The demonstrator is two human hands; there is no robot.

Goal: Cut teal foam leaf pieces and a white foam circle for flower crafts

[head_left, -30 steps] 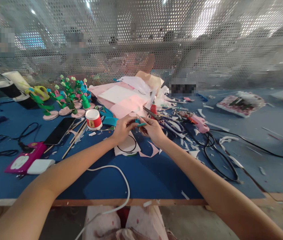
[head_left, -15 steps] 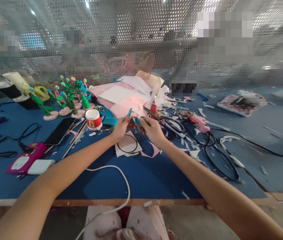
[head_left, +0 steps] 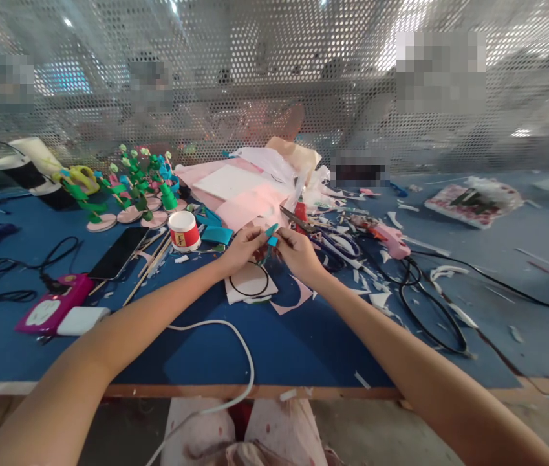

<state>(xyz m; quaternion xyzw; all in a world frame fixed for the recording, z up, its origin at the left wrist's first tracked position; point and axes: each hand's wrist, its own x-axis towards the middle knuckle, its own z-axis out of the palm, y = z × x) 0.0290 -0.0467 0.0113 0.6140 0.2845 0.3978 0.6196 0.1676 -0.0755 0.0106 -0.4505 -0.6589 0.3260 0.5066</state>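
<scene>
Between my two hands is a small folded piece of teal paper point(head_left: 272, 235), pinched at the fingertips. My left hand point(head_left: 245, 249) closes on its left side, thumb and finger together. On the other side my right hand point(head_left: 298, 252) pinches it too. Something darker under the fingers is mostly hidden. Below the hands lies a white square pad point(head_left: 240, 292) with a black ring point(head_left: 265, 285) on it. A curved pink paper scrap point(head_left: 298, 299) is beside the pad. Just left of my hands rest larger teal pieces point(head_left: 218, 235) and a red-and-white tub point(head_left: 184, 232).
Green paper plants on pink discs point(head_left: 102, 222) stand at the back left. A phone point(head_left: 119, 254), wooden sticks point(head_left: 147, 270) and a magenta power strip point(head_left: 53, 304) lie left. Scissors point(head_left: 298, 220), a pink glue gun point(head_left: 390, 239) and scraps lie right. A white cable point(head_left: 240, 349) crosses the front edge.
The teal paper has been turned and repositioned at the fingertips; it now shows as a folded piece between both hands. The hands stay in nearly the same place.
</scene>
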